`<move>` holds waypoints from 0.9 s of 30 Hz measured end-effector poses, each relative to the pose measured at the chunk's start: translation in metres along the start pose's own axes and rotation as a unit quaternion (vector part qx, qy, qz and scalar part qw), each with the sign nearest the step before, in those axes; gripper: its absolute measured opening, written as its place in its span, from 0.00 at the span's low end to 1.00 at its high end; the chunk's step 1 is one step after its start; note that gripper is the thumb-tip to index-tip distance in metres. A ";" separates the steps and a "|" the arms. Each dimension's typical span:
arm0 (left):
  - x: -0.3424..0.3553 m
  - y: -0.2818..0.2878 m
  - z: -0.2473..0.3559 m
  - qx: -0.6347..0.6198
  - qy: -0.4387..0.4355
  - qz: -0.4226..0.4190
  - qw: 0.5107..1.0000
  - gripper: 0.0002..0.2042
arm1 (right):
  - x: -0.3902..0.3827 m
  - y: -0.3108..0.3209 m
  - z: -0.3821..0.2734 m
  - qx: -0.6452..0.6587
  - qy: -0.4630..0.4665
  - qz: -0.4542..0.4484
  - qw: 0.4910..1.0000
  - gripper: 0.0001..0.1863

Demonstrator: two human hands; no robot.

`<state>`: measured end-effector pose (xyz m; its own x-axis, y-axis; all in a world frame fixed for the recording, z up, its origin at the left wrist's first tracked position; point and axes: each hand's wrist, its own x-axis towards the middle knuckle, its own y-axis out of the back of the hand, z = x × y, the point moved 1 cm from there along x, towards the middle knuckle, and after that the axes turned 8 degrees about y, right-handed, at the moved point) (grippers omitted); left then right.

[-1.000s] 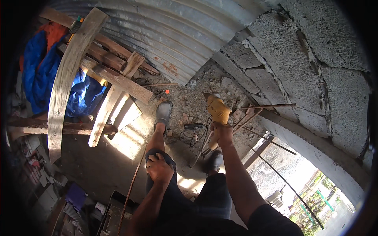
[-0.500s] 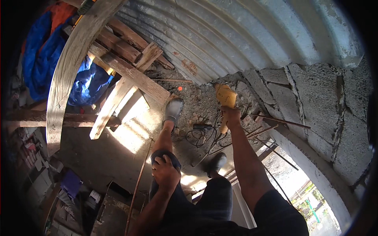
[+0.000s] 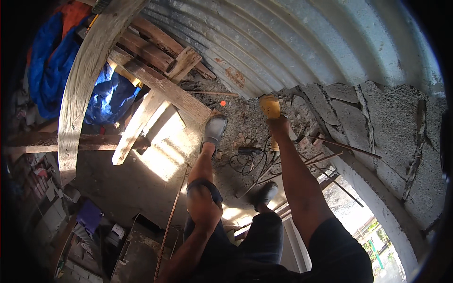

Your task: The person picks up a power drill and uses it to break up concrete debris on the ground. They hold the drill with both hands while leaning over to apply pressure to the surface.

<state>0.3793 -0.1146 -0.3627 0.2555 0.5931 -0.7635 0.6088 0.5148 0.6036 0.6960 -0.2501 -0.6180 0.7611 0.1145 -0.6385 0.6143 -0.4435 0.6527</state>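
The drill [image 3: 270, 106] was held low over the rubble [image 3: 243, 137], near the bottom edge of the metal sheet [image 3: 297, 42]; whether its tip was pressed to anything could not be told. Its yellow casing was gripped by the right hand [image 3: 278, 125], the fingers wrapped round it, with part of the handle left showing below. By its bulk it was judged heavy and front-laden, stiff, with a hard shell by which dusty fingers might be let slip; it would be best held by the rear handle, with the body steadied by a second hand. A cord [image 3: 243, 165] was seen looped on the ground beside it, by which it could be snagged. Farther right, rods [image 3: 351, 147] were set near the block wall [image 3: 387, 127]. The left hand [image 3: 204, 205] was laid over the left knee, no tool seen in it; how widely its fingers were spread could not be told. Beyond, to the left, planks [image 3: 163, 87] were piled by a blue tarp [image 3: 109, 96]
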 end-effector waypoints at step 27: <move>0.003 -0.011 -0.015 0.017 -0.025 0.037 0.999 0.37 | 0.004 0.020 -0.007 0.202 -0.145 -0.199 0.948 0.15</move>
<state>0.3621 -0.1093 -0.3688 0.3368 0.5973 -0.7278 0.6113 0.4492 0.6515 0.7129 -0.2526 -0.6048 0.3608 0.1202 -0.9248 0.6663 -0.7271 0.1654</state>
